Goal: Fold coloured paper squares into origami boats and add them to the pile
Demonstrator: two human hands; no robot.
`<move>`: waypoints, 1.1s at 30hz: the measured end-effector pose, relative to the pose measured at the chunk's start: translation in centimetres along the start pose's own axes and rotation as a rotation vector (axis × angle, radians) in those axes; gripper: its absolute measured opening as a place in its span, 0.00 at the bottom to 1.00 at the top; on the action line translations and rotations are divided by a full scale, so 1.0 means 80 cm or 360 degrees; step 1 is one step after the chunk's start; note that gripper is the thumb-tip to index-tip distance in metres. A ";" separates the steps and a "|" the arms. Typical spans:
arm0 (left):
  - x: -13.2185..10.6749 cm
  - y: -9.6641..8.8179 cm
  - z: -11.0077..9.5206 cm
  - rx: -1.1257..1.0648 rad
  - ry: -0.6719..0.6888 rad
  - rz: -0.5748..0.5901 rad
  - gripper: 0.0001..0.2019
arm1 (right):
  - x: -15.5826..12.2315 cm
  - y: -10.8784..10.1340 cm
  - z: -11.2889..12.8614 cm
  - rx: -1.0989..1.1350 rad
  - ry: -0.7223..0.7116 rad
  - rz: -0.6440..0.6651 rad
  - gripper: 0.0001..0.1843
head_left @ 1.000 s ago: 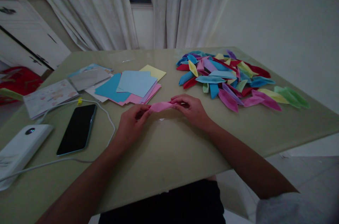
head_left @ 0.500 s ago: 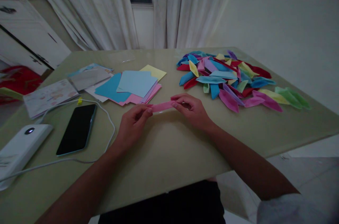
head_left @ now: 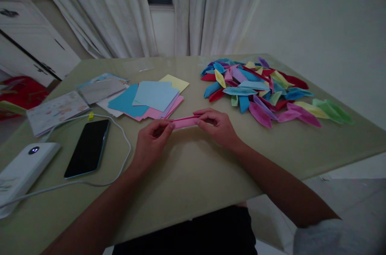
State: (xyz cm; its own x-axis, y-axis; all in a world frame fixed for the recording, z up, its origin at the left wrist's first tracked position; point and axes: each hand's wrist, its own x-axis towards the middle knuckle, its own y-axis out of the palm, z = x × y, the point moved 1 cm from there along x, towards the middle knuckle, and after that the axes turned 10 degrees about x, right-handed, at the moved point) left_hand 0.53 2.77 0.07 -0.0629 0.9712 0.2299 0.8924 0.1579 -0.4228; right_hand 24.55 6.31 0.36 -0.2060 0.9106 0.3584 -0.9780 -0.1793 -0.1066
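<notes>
Both hands pinch one pink paper strip (head_left: 184, 122) just above the counter (head_left: 187, 174): left hand (head_left: 150, 142) grips its left end, right hand (head_left: 217, 125) its right end, strip stretched between them.

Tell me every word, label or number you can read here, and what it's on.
None can be read.
Printed sheets at the left: marks too blurred to read.
White box: a round button, no legible label.
Phone: dark screen.
Pink paper, held by the left hand and right hand: plain.
</notes>
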 end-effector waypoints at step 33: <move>0.006 -0.010 0.016 0.0459 0.0327 0.0162 0.12 | 0.001 -0.008 -0.006 -0.0635 -0.0408 0.0439 0.08</move>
State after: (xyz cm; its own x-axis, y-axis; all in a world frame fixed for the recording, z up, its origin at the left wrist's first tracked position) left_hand -0.76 3.33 -0.58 0.1369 0.9330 0.3327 0.7251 0.1345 -0.6754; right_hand 25.14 6.70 0.05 -0.5031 0.7209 0.4767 -0.8085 -0.1978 -0.5542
